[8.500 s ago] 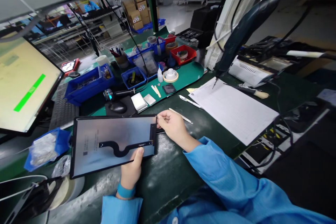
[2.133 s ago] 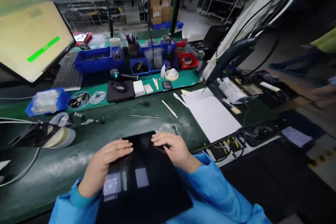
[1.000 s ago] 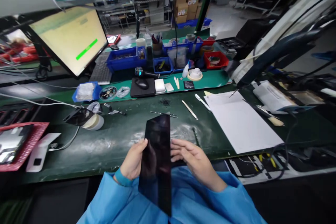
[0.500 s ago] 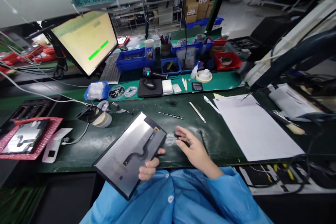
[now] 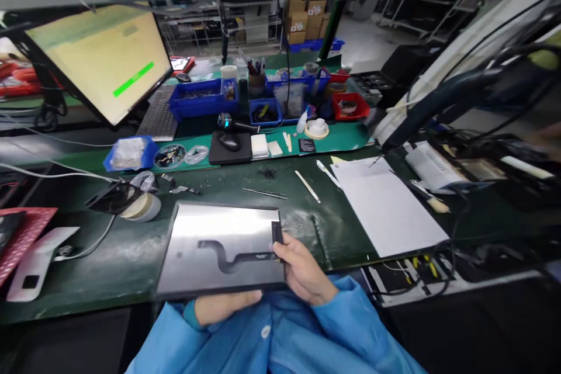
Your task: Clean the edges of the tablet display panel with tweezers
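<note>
I hold a tablet display panel point(image 5: 210, 234) back side up, level over the near edge of the green bench; a black flex cable point(image 5: 232, 257) runs across its silver back. My left hand point(image 5: 223, 305) supports the panel from below at its near edge, fingers mostly hidden under it. My right hand point(image 5: 302, 269) grips the panel's right edge, with the thumb on top near the cable's black connector strip.
Tweezers point(image 5: 265, 193), a white stick point(image 5: 307, 186), a pen point(image 5: 326, 174) and a paper sheet point(image 5: 385, 201) lie beyond the panel. Tape rolls point(image 5: 138, 205) sit at left, a red tray point(image 5: 21, 234) far left. Blue bins point(image 5: 199, 96), a mouse point(image 5: 228, 141) and a monitor point(image 5: 96, 58) stand behind.
The panel has swung from tilted at my left to level and square in front of me. My right hand, open over the bench half a second ago, now grips its right edge.
</note>
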`<state>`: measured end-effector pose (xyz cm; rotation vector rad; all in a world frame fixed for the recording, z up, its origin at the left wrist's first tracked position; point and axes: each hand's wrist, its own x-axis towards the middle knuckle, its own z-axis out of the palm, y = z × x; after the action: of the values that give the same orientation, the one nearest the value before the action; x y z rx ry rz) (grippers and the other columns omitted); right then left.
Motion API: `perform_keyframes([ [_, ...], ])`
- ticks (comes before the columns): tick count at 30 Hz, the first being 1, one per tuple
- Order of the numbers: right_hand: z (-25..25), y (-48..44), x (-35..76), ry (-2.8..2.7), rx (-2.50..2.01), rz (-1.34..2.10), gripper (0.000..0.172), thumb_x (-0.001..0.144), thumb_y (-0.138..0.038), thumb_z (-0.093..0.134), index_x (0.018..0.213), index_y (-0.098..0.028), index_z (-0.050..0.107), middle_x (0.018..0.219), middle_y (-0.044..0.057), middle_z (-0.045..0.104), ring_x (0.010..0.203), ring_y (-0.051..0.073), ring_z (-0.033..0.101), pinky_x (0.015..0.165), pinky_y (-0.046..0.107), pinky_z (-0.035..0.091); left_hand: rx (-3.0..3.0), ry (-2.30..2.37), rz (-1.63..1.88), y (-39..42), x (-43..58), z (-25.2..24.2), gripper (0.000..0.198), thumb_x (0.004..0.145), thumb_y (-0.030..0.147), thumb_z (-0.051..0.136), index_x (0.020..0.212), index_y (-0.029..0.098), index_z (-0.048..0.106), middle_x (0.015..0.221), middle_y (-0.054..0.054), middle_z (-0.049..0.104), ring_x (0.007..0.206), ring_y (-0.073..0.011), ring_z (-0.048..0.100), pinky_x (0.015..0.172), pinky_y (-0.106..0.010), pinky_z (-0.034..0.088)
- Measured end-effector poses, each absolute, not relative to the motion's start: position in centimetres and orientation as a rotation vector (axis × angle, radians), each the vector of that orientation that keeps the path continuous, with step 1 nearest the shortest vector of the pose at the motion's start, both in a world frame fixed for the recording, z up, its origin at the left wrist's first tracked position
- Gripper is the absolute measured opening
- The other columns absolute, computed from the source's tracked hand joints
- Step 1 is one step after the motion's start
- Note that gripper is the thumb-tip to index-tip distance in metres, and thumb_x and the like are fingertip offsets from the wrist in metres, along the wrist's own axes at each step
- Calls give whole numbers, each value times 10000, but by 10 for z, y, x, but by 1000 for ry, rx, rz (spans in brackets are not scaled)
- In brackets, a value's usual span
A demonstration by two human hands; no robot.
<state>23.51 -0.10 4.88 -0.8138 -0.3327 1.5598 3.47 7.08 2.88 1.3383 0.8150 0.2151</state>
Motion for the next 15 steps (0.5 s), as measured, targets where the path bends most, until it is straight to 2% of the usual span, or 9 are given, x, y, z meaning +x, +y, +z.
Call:
perform_keyframes([
  [2,50,-2,223,-308,-755,1549,411,798,-372,853,1133,-206,681,1032,59,781,896,214,747,788,338,600,1351,750,250,61,38,23,675,708,592,806,1265,224,703,1281,-139,705,1319,-336,583,1153,-503,447],
  [4,52,-1,213,-303,-721,1532,403,805,-359,852,1136,-223,667,1065,53,775,940,216,743,829,357,603,1284,773,439,54,49,10,696,739,631,768,1266,182,698,1300,-158,693,1325,-341,574,1196,-509,395],
  [7,52,0,204,-333,-713,1488,396,825,-385,835,1147,-241,657,1080,44,770,975,210,733,848,354,604,1057,949,754,48,67,-2,676,748,619,772,1232,152,709,1236,-151,718,1225,-318,635,1156,-487,447],
  [11,44,-3,217,-498,-811,1492,371,873,-431,778,1163,-227,667,1068,57,760,919,198,732,797,339,608,858,1037,844,51,75,11,675,699,531,853,1226,136,705,1145,-130,745,1048,-269,697,1017,-435,555],
  [15,26,-9,244,-505,-1064,1226,402,882,-455,756,1212,-250,653,1137,68,726,864,177,722,741,316,595,831,1034,845,54,64,19,641,694,475,876,1213,137,711,1170,-115,741,1099,-256,687,1059,-403,531],
])
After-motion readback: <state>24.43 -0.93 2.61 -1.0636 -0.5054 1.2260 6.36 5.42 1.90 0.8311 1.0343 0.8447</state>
